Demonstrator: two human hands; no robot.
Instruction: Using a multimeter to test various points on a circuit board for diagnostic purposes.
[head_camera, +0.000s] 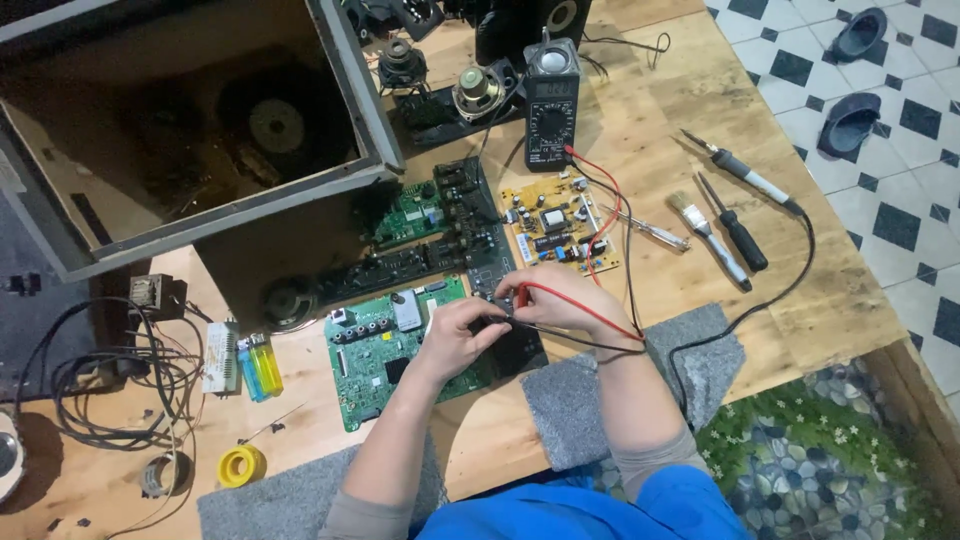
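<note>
Head view, looking down on a wooden worktop (640, 130). Left hand (452, 338) curled shut around the black probe (497, 323), fingers pinching it just above the green circuit board (385, 350). Right hand (560, 298) closed on the red probe (523, 296), tip pointed down beside the black one, both hands nearly touching over the board's right edge. Red lead (600, 185) and black lead running up from the hands to a black multimeter (551, 105) standing at the far side of the worktop. Yellowish power board (557, 225) just beyond the right hand, a smaller green board (410, 212) to its left beside a long black front panel (400, 265). Open speaker cabinet (190, 120) at the far left, cone visible inside. Soldering iron (745, 178), brush (705, 232) and screwdriver (735, 230) lying side by side well to the right. Two lighters (260, 368), a roll of yellow tape (242, 465) and a tangle of black cable (90, 385) to the left. Grey felt mat (690, 350) under the right forearm.
</note>
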